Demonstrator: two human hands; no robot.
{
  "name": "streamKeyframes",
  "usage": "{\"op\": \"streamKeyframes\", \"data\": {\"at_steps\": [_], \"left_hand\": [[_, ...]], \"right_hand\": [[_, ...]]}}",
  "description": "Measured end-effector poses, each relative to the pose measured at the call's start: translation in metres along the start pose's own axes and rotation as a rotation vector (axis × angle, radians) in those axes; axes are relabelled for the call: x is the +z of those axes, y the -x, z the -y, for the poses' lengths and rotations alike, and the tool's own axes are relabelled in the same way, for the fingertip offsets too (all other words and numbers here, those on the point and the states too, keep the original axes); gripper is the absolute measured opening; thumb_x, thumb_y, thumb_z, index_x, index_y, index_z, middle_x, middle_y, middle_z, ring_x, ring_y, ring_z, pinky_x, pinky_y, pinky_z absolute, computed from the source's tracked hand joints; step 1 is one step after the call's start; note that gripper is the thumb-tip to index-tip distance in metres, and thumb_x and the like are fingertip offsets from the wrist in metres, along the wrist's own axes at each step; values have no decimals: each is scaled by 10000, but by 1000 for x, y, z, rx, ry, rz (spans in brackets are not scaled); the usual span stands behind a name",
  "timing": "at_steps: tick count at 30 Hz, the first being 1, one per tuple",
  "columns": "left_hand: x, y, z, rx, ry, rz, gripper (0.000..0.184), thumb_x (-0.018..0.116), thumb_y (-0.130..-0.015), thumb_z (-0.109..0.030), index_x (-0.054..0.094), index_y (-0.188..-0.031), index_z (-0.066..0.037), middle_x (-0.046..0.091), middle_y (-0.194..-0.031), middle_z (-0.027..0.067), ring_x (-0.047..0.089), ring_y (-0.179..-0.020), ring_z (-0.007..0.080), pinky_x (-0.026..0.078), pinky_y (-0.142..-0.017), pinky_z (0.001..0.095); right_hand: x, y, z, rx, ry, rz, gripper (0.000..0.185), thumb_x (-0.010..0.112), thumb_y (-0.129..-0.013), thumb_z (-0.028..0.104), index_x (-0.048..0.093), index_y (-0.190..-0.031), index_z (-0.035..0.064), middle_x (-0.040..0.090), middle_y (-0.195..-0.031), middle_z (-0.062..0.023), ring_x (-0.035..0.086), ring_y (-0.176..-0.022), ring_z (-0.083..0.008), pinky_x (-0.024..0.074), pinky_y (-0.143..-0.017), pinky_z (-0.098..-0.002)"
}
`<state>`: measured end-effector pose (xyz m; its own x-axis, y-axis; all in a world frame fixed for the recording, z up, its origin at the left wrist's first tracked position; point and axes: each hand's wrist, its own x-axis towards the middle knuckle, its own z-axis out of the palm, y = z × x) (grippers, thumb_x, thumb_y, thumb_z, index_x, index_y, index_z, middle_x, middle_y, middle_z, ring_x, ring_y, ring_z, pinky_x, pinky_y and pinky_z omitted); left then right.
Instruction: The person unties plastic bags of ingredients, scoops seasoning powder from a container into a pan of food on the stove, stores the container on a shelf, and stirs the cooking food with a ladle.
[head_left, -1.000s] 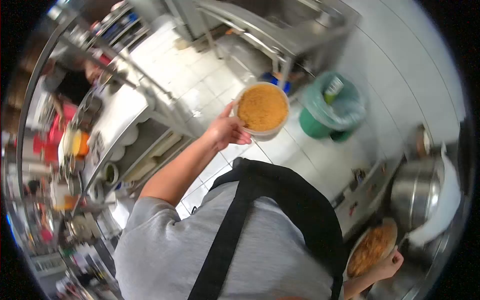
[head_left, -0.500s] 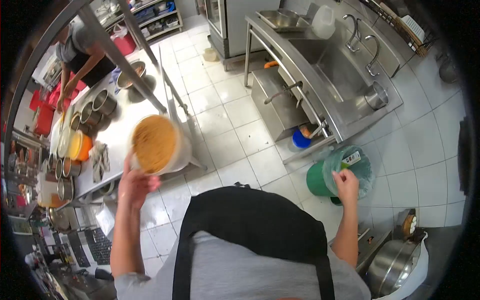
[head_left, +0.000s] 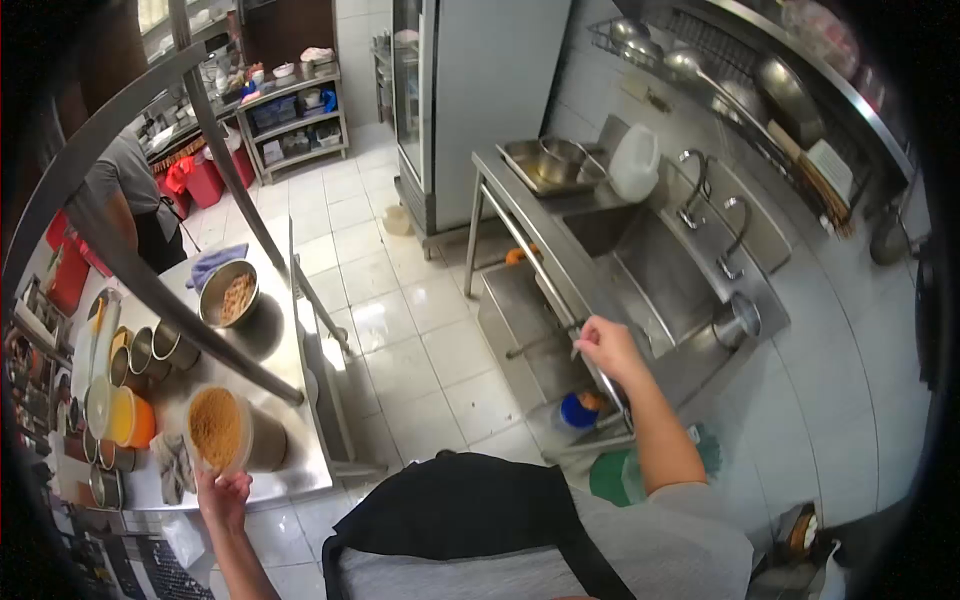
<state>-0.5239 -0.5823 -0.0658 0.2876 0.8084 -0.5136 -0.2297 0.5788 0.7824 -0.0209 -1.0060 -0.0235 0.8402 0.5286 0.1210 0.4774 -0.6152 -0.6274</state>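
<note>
The left hand (head_left: 222, 495) holds a pale tub (head_left: 265, 440) of orange-brown crumbs (head_left: 215, 425) by its near side, at the table (head_left: 300, 478); whether the base touches the top cannot be told. A crumpled cloth (head_left: 174, 468) lies just beside it, near an orange container (head_left: 142, 420). The right hand (head_left: 608, 345), fingers curled in, is in front of the sink (head_left: 665, 285); whether it grips anything is unclear.
</note>
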Motion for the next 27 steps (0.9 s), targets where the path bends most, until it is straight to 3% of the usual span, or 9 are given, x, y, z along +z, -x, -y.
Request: {"op": "streamKeyframes", "data": {"at_steps": [5, 10, 13, 15, 16, 19, 20, 22, 27], "left_hand": [[36, 15, -1, 246, 57, 119, 665, 495, -879, -141, 149, -1438, -235, 502, -1232, 176, 631, -884, 254, 561, -604, 353], [18, 32, 9, 234, -134, 68, 894, 560, -862, -101, -85, -1431, -347, 620, -1022, 174, 644, -829, 229, 531, -698, 360], [-5, 31, 44, 250, -237, -284, 687, 595, -843, -116, 228, -1419, -194, 645, -959, 126, 645, -786, 218, 516, -669, 315], [-67, 6, 103, 333, -595, -502, 390, 612, -839, -138, 523, -1218, -114, 658, -903, 79, 642, -756, 206, 505, -673, 291], [-63, 20, 109, 316, -635, -575, 287, 650, -797, -106, 619, -1082, -109, 607, -1068, 123, 604, -928, 261, 475, -816, 331], [-62, 34, 141, 660, -1187, -882, 491, 685, -738, -61, 553, -1206, -127, 430, -1292, 182, 454, -1151, 329, 380, -975, 386], [-53, 40, 131, 634, -1037, -811, 592, 715, -681, -46, 520, -1231, -140, 250, -1402, 222, 269, -1287, 391, 244, -1063, 437], [-65, 30, 112, 673, -1002, -834, 624, 711, -691, -64, 483, -1265, -149, 263, -1394, 232, 280, -1283, 399, 250, -1058, 448], [-95, -21, 31, 901, -903, -877, 179, 673, -755, -123, 617, -918, -72, 364, -1341, 230, 357, -1236, 376, 287, -1022, 423]], "right_hand": [[42, -112, 54, -146, 96, 205, 216, 697, -753, 207, 593, -798, 24, 620, -702, -113, 605, -673, -233, 467, -625, -331], [118, -162, 134, -380, 99, 444, 185, 696, -756, 152, 597, -840, 20, 610, -727, -111, 588, -692, -217, 462, -650, -331], [160, -160, 176, -570, 100, 613, 190, 702, -750, 159, 594, -823, 21, 600, -714, -112, 578, -674, -222, 457, -635, -335], [180, -148, 197, -720, 126, 681, 183, 711, -741, 153, 595, -801, 26, 586, -693, -117, 567, -649, -224, 449, -615, -333], [190, -140, 208, -783, 128, 722, 182, 713, -738, 151, 594, -794, 26, 583, -689, -120, 563, -644, -223, 446, -612, -332], [214, -106, 244, -836, -110, 994, 193, 681, -757, 106, 641, -941, 64, 594, -761, -91, 576, -700, -192, 465, -652, -304], [216, -86, 265, -828, -268, 1125, 243, 667, -765, 94, 649, -1008, 81, 599, -792, -77, 581, -725, -178, 473, -671, -292], [217, -42, 321, -776, -461, 1350, 330, 637, -779, 72, 629, -1107, 98, 600, -843, -52, 582, -768, -154, 480, -708, -273], [249, 41, 486, -1003, -614, 903, 149, 642, -803, 132, 658, -905, 25, 646, -776, -65, 586, -687, -100, 474, -642, -246]]}}
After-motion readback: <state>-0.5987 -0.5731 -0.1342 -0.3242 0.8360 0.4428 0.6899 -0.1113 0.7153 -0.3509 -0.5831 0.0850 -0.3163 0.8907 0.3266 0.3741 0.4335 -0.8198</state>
